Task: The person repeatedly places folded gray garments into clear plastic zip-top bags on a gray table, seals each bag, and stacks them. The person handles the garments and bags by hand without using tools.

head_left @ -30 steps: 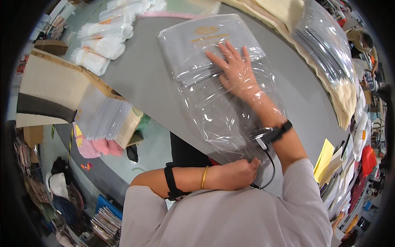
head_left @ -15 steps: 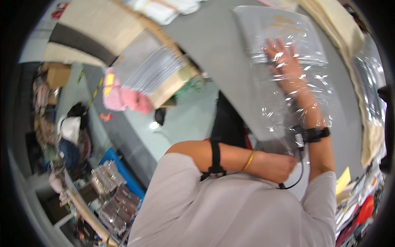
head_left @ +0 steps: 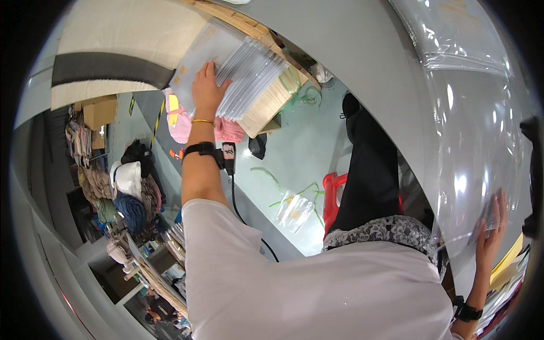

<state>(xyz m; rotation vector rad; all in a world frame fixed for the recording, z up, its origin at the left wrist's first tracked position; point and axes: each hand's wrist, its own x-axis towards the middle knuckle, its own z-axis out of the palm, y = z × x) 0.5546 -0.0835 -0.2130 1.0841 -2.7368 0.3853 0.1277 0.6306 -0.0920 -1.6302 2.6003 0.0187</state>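
Note:
My left hand (head_left: 207,92) has swung out to the left, thumb apart and fingers stretched. It rests on a fanned stack of clear plastic bags (head_left: 252,71) with small orange printing. My right hand (head_left: 492,231) lies at the far right with fingers extended, touching the near end of a long clear plastic bag (head_left: 470,141). That bag is spread over the grey table, shiny and loosely wrinkled. A folded clear bag portion (head_left: 462,34) with orange marks lies at its far end.
The grey table (head_left: 362,51) curves along the right, beside a wood-edged bench (head_left: 136,25) holding the stack. A red stool (head_left: 331,198) stands on the floor below, near green straps and a small clear bag (head_left: 294,211). Pink cloth (head_left: 180,124) sits beneath the stack.
My left hand has moved from near my body out to the stack on the left. My right hand has slid nearer, down the clear bag. My view has turned leftward.

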